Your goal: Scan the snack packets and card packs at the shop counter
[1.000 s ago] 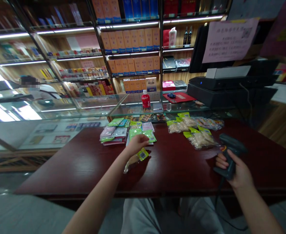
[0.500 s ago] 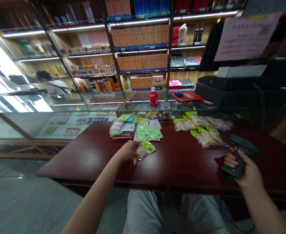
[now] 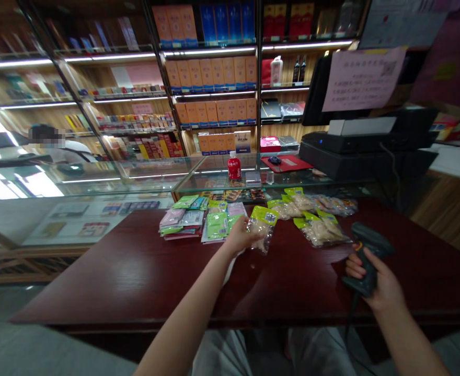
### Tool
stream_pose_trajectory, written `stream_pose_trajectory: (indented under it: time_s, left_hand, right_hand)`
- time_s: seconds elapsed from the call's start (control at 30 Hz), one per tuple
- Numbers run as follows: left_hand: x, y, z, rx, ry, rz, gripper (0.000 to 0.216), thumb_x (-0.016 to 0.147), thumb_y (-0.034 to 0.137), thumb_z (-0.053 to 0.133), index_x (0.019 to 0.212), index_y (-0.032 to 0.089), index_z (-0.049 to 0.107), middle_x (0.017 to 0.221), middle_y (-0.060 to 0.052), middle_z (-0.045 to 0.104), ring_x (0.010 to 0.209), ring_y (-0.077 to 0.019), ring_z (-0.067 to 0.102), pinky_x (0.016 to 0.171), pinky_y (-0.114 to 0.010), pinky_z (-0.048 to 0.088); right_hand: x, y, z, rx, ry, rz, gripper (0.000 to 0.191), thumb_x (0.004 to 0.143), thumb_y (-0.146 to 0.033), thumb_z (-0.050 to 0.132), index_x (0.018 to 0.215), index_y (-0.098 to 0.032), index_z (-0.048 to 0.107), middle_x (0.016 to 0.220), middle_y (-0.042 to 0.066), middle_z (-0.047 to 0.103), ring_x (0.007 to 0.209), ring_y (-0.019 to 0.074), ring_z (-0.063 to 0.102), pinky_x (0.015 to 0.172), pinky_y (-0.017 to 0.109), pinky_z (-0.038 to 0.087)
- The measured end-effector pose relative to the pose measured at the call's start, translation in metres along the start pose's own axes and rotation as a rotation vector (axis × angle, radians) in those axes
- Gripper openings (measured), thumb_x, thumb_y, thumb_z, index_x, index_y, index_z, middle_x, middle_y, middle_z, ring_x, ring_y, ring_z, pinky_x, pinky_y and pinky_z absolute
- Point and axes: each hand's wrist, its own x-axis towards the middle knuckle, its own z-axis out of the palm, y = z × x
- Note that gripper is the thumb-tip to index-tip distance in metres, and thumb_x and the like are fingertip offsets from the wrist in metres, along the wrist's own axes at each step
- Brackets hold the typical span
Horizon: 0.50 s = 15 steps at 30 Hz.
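My left hand [image 3: 241,239] is closed on a clear snack packet [image 3: 262,227] with a yellow-green header, held up off the dark red table [image 3: 136,277] near its middle. My right hand [image 3: 375,282] grips a black barcode scanner [image 3: 367,256] by its handle, low at the right, its head pointing left toward the packet. A pile of similar snack packets [image 3: 316,219] lies beyond the scanner. A stack of flat green and pink packets [image 3: 198,222] lies just left of the held packet.
A glass display counter [image 3: 155,175] runs behind the table, with a red bottle [image 3: 233,167] on it. A black register and printer [image 3: 367,146] stand at the right. Shelves of orange boxes [image 3: 210,73] fill the back wall. Another person [image 3: 57,149] sits at far left.
My left hand picked the packet up from the table and carried it up and to the right, toward the scanner. The right hand with the scanner stayed about where it was.
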Motion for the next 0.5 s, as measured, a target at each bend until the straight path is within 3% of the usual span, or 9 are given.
stream_pose_trajectory:
  time_s: [0.1,0.2,0.3,0.5]
  left_hand:
    - [0.029,-0.012,0.047,-0.22,0.047,0.072,0.053,0.054,0.018,0.078,0.096,0.019,0.047,0.083,0.0,0.061,0.07,-0.0135,0.06,0.061,-0.024,0.048]
    - [0.048,-0.021,0.077,-0.328,0.076,0.123,0.053,0.054,0.011,0.076,0.098,0.018,0.048,0.088,-0.002,0.064,0.076,-0.0151,0.062,0.066,-0.026,0.05]
    - [0.057,-0.03,0.091,-0.342,0.128,0.179,0.049,0.053,0.007,0.074,0.095,0.018,0.049,0.088,-0.003,0.064,0.08,-0.0158,0.063,0.069,-0.025,0.05]
    - [0.054,-0.044,0.095,-0.337,0.145,0.223,0.043,0.057,0.007,0.07,0.093,0.019,0.049,0.091,-0.003,0.064,0.08,-0.0146,0.063,0.07,-0.025,0.05]
  right_hand:
    - [0.002,0.001,0.0,0.005,-0.01,-0.01,0.03,0.066,-0.023,0.08,0.084,-0.018,0.057,0.055,-0.006,0.046,0.041,0.0032,0.041,0.036,0.012,0.037]
    - [0.002,0.002,0.001,-0.01,-0.013,-0.028,0.028,0.068,-0.025,0.079,0.084,-0.019,0.057,0.055,-0.006,0.047,0.041,0.0036,0.041,0.036,0.012,0.036]
    - [0.001,0.003,0.004,-0.039,-0.01,-0.045,0.028,0.069,-0.026,0.079,0.086,-0.019,0.058,0.055,-0.006,0.047,0.041,0.0036,0.04,0.036,0.012,0.035]
    - [-0.002,0.003,0.006,-0.055,0.011,-0.049,0.029,0.067,-0.027,0.08,0.086,-0.019,0.059,0.055,-0.006,0.048,0.039,0.0029,0.039,0.035,0.011,0.033]
